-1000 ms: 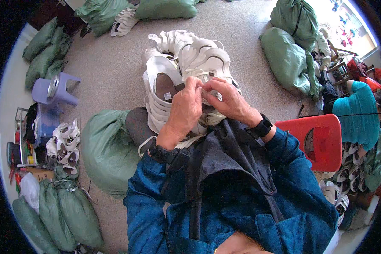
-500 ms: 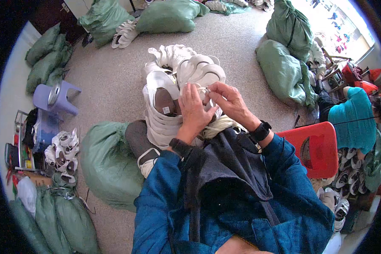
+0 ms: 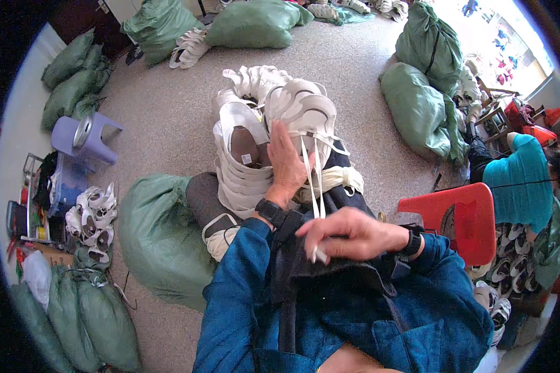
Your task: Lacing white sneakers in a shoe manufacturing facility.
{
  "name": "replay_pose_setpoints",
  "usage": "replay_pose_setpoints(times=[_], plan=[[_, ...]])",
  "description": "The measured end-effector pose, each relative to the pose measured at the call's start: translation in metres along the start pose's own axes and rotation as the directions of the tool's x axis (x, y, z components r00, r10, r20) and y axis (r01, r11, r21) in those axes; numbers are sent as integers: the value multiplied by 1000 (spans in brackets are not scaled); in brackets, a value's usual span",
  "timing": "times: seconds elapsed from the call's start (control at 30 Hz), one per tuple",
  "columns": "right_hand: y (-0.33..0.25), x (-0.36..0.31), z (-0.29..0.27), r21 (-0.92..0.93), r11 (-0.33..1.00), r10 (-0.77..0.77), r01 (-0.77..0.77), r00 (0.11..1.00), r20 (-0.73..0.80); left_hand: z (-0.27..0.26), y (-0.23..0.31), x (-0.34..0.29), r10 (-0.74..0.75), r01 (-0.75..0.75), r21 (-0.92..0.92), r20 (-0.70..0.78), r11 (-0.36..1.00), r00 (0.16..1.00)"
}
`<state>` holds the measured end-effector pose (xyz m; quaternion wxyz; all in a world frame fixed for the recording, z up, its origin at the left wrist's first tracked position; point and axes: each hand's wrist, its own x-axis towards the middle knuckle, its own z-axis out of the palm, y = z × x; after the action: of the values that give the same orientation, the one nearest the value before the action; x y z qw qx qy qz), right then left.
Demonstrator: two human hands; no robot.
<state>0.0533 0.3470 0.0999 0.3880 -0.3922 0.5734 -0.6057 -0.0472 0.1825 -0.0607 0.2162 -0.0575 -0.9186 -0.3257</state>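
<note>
My left hand (image 3: 284, 163) grips the side of a white shoe upper (image 3: 298, 115), fingers stretched along it and thumb near its front. Closed on the free ends of a white shoelace (image 3: 313, 177), my right hand (image 3: 351, 235) is above the dark apron (image 3: 330, 273). Two strands run taut from the upper to that hand. Left of my left hand stands a nested stack of white shoe uppers (image 3: 239, 189), the top one showing a brown inside with a small white label. More white uppers (image 3: 255, 81) lie behind. A bundle of cream laces (image 3: 339, 180) rests beside the upper.
A full green sack (image 3: 158, 242) leans at my left. Further left are a purple stool (image 3: 87, 133) and a pile of shoes (image 3: 93, 217). At right stand a red chair (image 3: 460, 217) and a bent-over person in a teal top (image 3: 519, 171). Green sacks (image 3: 414, 112) stand farther off.
My right hand has moved from the shoe upper back toward my body, drawing the lace strands out straight. My left hand has stayed at the upper. The view has shifted slightly.
</note>
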Motion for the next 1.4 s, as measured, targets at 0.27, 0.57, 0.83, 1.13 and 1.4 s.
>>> replay_pose_setpoints(times=[0.27,0.57,0.83,1.13,1.4], plan=[[-11,-6,-22,96,976,-120,197,848,-516,3,8,-7,-121,121,32,-1,992,993],[-11,19,36,438,898,-124,-43,930,347,13,3,4,-132,131,125,-2,983,991],[-32,-6,-11,402,821,-291,406,902,-318,-31,44,-20,334,-331,-240,-29,912,942],[-38,-24,-108,80,821,-355,566,615,-704,-43,40,-23,428,-337,-520,63,785,901],[45,39,-128,-763,616,-285,-197,847,-449,-37,27,-15,584,-494,-371,186,786,790]])
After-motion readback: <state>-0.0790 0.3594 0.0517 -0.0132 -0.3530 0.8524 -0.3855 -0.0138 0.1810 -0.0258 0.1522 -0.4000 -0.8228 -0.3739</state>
